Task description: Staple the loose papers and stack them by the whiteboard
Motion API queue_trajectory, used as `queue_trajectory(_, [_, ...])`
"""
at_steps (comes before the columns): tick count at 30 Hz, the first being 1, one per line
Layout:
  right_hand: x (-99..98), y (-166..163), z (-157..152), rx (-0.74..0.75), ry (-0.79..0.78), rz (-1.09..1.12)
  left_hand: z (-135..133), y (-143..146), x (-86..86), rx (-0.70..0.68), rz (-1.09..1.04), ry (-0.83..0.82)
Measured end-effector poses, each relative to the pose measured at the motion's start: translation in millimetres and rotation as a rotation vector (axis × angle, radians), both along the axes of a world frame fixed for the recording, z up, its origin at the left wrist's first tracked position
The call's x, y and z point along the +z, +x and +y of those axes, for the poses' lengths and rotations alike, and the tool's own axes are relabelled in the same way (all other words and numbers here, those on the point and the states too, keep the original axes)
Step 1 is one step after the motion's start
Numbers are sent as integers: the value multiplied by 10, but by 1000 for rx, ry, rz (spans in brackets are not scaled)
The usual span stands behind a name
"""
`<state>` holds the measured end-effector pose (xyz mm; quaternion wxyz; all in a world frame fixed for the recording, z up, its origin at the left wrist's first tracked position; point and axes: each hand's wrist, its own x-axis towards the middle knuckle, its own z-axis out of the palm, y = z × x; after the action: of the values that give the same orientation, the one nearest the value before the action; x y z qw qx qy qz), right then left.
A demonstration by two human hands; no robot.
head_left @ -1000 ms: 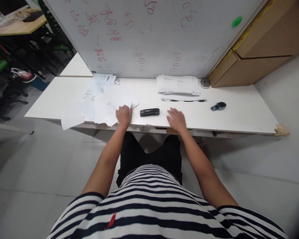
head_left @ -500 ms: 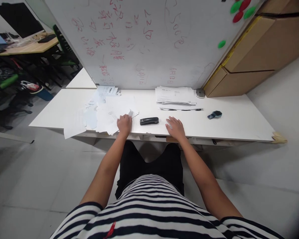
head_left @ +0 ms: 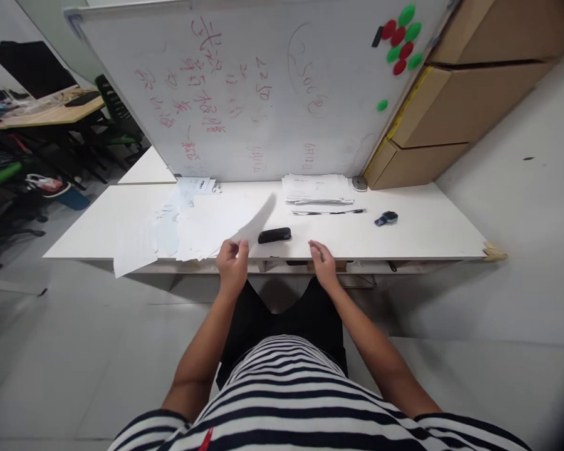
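My left hand [head_left: 233,268] is closed at the table's front edge, its thumb pressing on a white sheet of paper [head_left: 256,219]. The sheet's right side curls up off the table. Under and left of it lie loose papers [head_left: 195,225], some overhanging the front edge. Just right of the lifted sheet rests a black stapler [head_left: 275,235], untouched by either hand. My right hand [head_left: 323,263] hovers by the front edge, right of the stapler, fingers slightly bent and apart from the thumb. I see nothing in it.
A paper stack [head_left: 317,189] lies at the back against the whiteboard [head_left: 272,81], with a thin black-and-white strip [head_left: 329,212] before it. A watch [head_left: 386,218] sits farther right. Cardboard boxes [head_left: 418,166] stand at the back right. The white table [head_left: 418,241] has a shelf beneath.
My left hand has gripped a sheet and raised its right side. My right hand has drawn back from lying flat on the table to its front edge. The view has shifted slightly.
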<state>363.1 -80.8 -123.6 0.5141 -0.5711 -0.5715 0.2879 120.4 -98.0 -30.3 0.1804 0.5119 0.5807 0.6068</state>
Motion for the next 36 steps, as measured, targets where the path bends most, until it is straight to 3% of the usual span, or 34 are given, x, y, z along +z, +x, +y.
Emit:
queue_trajectory(3, [67,-279,-466,257,-54,435,-402,190,209,-117,-303,58])
queue_trajectory(5, [144,-410,-693,316,-32,612,-476,261,233,-198,-453,-3])
queue_trajectory(12, [345,-355,-830,92,-83,749,-240,334,-42,-248,-708,-212])
queue_trajectory(16, [311,-213,-801,23,-111,718,-198,336,-186,-219,-735,-244])
queue_trajectory(23, [398,10,-754,-117,-178,373,-197,309,-340,-222,-740,-278])
queue_trajectory(36, [498,143,-630,-92,-260,284,-97,132,-350,-343,-653,-316])
